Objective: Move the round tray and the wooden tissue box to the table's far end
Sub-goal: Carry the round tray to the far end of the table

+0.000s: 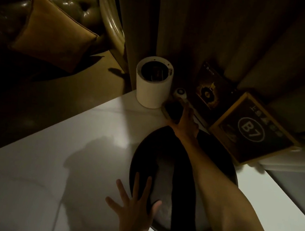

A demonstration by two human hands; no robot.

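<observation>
The round tray (pixel 162 167) is dark and shallow and lies on the white table (pixel 64 162), right of centre. My left hand (pixel 136 204) lies flat with its fingers spread, two fingertips over the tray's near left rim. My right arm crosses above the tray to the far end. There my right hand (pixel 186 121) grips the right side of the wooden tissue box (pixel 170 110), a small box with a dark top that stands just beyond the tray's far rim. The light is dim and the fingers are hard to make out.
A white cylinder (pixel 152 85) stands at the table's far end, left of the box. A small round object (pixel 180 92), a dark card (pixel 208 88) and a framed B7 sign (pixel 252 130) lean by the wall. A sofa with a cushion (pixel 51 34) is far left.
</observation>
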